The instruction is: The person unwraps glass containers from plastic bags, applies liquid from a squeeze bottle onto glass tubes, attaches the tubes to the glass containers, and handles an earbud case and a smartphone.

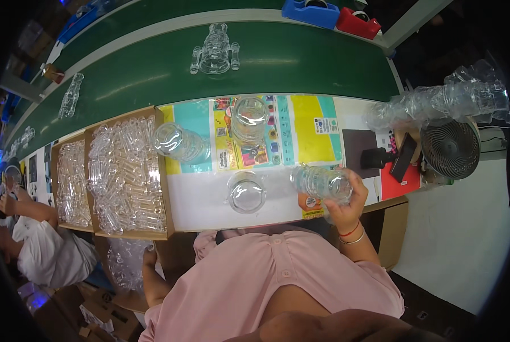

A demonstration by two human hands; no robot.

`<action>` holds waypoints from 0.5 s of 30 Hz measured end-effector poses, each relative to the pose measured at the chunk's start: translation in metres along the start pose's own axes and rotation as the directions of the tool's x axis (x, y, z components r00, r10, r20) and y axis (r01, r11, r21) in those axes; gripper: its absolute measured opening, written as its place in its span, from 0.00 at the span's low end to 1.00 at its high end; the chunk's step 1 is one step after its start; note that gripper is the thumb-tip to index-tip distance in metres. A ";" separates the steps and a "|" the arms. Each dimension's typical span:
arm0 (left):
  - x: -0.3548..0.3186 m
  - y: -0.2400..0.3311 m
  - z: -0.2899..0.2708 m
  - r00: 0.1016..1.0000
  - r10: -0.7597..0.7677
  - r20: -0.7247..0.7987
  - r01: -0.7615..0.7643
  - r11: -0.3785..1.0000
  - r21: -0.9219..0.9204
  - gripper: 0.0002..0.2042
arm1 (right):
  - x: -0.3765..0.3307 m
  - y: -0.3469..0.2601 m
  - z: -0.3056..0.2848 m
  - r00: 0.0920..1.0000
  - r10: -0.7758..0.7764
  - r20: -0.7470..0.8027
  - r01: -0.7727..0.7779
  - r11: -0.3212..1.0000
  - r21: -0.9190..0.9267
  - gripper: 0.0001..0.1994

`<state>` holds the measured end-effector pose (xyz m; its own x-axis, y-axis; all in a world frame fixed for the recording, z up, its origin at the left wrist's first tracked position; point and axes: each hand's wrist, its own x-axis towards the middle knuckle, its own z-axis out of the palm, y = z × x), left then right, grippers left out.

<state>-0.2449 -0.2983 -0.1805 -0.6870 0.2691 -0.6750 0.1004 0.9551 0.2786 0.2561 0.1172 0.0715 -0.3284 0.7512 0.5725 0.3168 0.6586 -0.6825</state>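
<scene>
My right hand [348, 202] is closed around a clear, ribbed plastic jar [318, 181], tilted on its side over the front right of the table. My left hand [150, 255] is down below the table's front edge, beside a heap of clear plastic pieces [125, 263]; its fingers are mostly hidden, and I cannot tell what it holds. A similar clear jar [247, 192] stands on the white surface between my arms. Behind it are another upright jar [249, 121] and a leaning jar [181, 142].
Left, a divided cardboard box [168, 194] holds many small clear tubes [126, 171]. A green conveyor belt [300, 62] carries a clear piece with two side tubes [215, 52]. Right are stacked clear cups [437, 104] and a black fan [450, 149]. A co-worker [52, 245] sits far left.
</scene>
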 end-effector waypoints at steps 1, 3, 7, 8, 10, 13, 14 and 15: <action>-0.010 0.013 -0.008 0.998 -0.060 0.033 0.061 0.998 -0.029 0.26 | 0.001 -0.002 -0.001 1.000 0.004 -0.001 -0.004 1.000 -0.001 0.37; -0.005 0.005 -0.021 0.995 -0.096 -0.012 0.095 0.993 -0.074 0.26 | 0.005 -0.004 -0.005 0.996 0.047 0.069 -0.047 0.999 -0.008 0.37; 0.020 -0.024 -0.042 0.949 -0.021 -0.316 0.000 0.998 -0.064 0.28 | 0.006 0.003 -0.003 0.999 -0.020 0.028 0.019 0.999 0.036 0.39; 0.019 -0.019 -0.045 0.894 0.046 -0.445 -0.066 0.997 -0.029 0.28 | 0.005 0.003 -0.002 0.999 -0.016 0.028 0.016 0.999 0.031 0.39; 0.004 0.011 -0.058 0.886 0.031 -0.463 -0.013 0.999 0.041 0.29 | 0.005 0.003 -0.001 0.999 -0.012 0.031 0.011 1.000 0.018 0.39; 0.002 0.000 -0.065 0.775 -0.129 -0.619 -0.004 0.978 -0.208 0.32 | 0.005 0.002 -0.001 0.999 -0.009 0.040 0.008 1.000 0.017 0.40; 0.009 -0.018 -0.071 0.702 -0.085 -0.707 -0.110 0.968 -0.227 0.31 | 0.006 0.001 -0.002 0.999 0.002 0.037 -0.003 0.999 0.032 0.39; 0.011 -0.025 -0.073 0.620 -0.049 -0.783 -0.220 0.947 -0.233 0.30 | 0.007 0.001 -0.002 0.999 0.011 0.035 -0.012 0.999 0.042 0.39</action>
<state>-0.3078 -0.3278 -0.1451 -0.9944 0.0234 0.1029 0.0784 0.8166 0.5719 0.2556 0.1230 0.0757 -0.3558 0.7565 0.5488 0.2834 0.6469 -0.7080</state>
